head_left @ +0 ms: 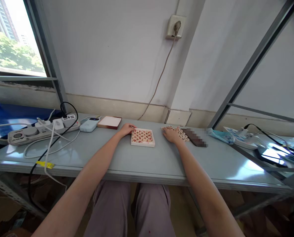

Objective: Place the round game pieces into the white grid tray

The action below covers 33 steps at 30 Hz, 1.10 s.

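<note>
A small white tray (152, 144) full of round wooden game pieces with red marks sits in the middle of the grey table (137, 161). My left hand (126, 129) rests at the tray's left edge with its fingers curled against the rim. My right hand (171, 134) lies on a loose heap of the same round pieces (183, 134) just right of the tray, fingers bent over them. Whether it grips a piece is hidden.
A white lid with a brown rim (109, 122) lies behind my left hand. Further left are a pale blue device (88, 125) and a power strip (40, 129) with cables. A dark flat object (195, 137) and more gear lie to the right.
</note>
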Each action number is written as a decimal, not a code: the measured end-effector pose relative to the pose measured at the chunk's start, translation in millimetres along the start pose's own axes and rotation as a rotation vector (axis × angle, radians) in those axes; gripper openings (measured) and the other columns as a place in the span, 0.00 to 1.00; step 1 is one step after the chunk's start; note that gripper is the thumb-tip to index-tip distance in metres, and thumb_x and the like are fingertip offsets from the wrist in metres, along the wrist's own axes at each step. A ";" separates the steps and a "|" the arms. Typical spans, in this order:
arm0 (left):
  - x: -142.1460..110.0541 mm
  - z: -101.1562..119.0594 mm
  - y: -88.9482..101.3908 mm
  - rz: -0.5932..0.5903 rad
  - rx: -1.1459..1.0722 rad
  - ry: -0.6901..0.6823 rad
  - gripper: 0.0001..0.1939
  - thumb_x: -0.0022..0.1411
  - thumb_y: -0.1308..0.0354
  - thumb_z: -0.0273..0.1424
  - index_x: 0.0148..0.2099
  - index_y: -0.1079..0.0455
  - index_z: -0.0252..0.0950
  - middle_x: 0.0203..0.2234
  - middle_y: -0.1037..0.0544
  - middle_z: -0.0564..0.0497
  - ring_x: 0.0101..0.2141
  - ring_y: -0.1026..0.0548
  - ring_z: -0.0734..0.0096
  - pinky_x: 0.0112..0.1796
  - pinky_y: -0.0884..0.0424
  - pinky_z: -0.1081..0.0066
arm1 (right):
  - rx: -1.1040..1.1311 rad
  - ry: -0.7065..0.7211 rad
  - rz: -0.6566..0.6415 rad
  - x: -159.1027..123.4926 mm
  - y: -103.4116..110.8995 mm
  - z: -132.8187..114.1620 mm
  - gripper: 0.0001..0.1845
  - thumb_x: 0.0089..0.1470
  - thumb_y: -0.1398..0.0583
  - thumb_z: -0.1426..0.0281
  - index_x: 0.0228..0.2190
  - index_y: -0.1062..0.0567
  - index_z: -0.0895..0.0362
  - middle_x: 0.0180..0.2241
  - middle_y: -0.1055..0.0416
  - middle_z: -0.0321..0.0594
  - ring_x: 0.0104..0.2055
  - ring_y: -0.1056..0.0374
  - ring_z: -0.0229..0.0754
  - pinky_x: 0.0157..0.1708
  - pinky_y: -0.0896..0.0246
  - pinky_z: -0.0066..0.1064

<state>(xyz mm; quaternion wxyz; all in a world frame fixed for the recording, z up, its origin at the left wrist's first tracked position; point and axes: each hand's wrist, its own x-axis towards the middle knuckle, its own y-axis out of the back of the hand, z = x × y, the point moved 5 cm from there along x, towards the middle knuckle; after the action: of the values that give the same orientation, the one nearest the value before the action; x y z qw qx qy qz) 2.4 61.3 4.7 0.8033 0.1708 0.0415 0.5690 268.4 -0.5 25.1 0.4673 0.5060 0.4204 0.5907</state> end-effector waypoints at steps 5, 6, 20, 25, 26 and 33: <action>-5.2 6.1 -1.4 -0.043 -0.062 -0.022 0.10 0.45 0.42 0.24 0.33 0.27 0.28 0.12 0.35 0.57 0.16 0.39 0.81 0.20 0.44 0.77 | 0.155 -0.001 0.049 -1.0 17.2 -4.5 0.15 0.55 0.48 0.64 0.41 0.29 0.56 0.47 0.31 0.46 0.52 0.40 0.49 0.52 0.55 0.49; -6.5 7.5 -1.4 -0.047 -0.051 -0.022 0.10 0.46 0.42 0.24 0.34 0.27 0.28 0.12 0.35 0.57 0.16 0.40 0.81 0.20 0.44 0.77 | 0.174 0.005 0.057 -1.2 19.5 -6.3 0.15 0.55 0.47 0.63 0.40 0.28 0.56 0.46 0.30 0.45 0.50 0.38 0.48 0.51 0.53 0.46; -7.4 3.6 -5.7 0.017 0.084 -0.066 0.12 0.50 0.46 0.25 0.38 0.28 0.28 0.22 0.26 0.51 0.23 0.32 0.76 0.27 0.37 0.75 | 0.486 0.139 0.004 -13.0 47.1 -22.2 0.21 0.48 0.43 0.55 0.35 0.24 0.58 0.34 0.27 0.43 0.34 0.34 0.42 0.33 0.45 0.29; -12.2 10.7 -9.2 0.097 0.315 -0.099 0.14 0.53 0.48 0.31 0.39 0.26 0.32 0.25 0.25 0.50 0.27 0.29 0.71 0.29 0.36 0.75 | 0.799 0.269 -0.071 -25.1 65.3 -44.5 0.24 0.46 0.42 0.51 0.36 0.24 0.56 0.30 0.29 0.39 0.32 0.37 0.39 0.31 0.45 0.28; -13.4 12.2 -9.3 0.107 0.337 -0.097 0.14 0.53 0.48 0.31 0.40 0.26 0.33 0.24 0.25 0.50 0.27 0.29 0.72 0.28 0.37 0.75 | 0.802 0.316 -0.116 -27.9 66.4 -54.0 0.24 0.45 0.41 0.51 0.35 0.24 0.56 0.29 0.30 0.38 0.30 0.38 0.38 0.30 0.47 0.28; -15.6 16.7 -6.3 0.093 0.375 -0.097 0.15 0.52 0.47 0.34 0.39 0.25 0.34 0.19 0.29 0.53 0.23 0.33 0.73 0.24 0.44 0.75 | 0.771 0.439 -0.320 -37.2 60.8 -84.3 0.21 0.44 0.40 0.53 0.35 0.24 0.55 0.30 0.31 0.37 0.31 0.41 0.38 0.30 0.49 0.28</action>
<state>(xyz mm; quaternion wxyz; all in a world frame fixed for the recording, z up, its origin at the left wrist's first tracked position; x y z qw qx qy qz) 7.0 41.2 16.3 0.7314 0.3464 0.0999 0.5789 179.1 -51.6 65.1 0.2307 0.4347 0.7706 0.4050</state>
